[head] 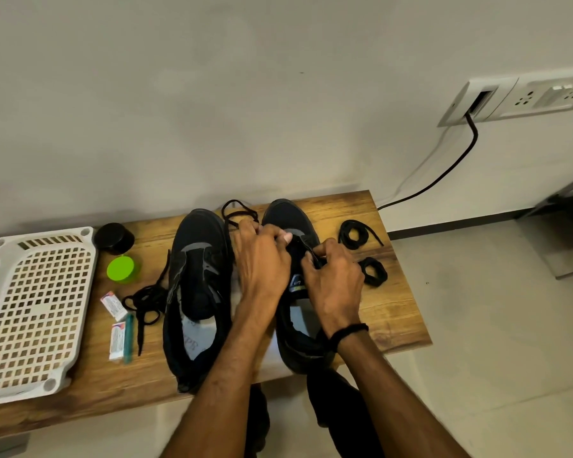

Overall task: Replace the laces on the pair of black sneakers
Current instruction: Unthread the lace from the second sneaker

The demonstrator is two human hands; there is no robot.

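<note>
Head view: left hand, right hand curl over right sneaker, pinching lace.

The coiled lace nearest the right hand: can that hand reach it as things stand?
Probably yes. The coiled lace lies on the bench beside the right hand, nothing between them; but the hand grips the right sneaker and must let go first.

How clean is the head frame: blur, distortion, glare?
Head view: wide-angle bends the bench edge and wall sockets; light soft and even, no glare; left hand and right hand slightly motion-soft; the lace hardly separates from the black sneaker under them.
</note>
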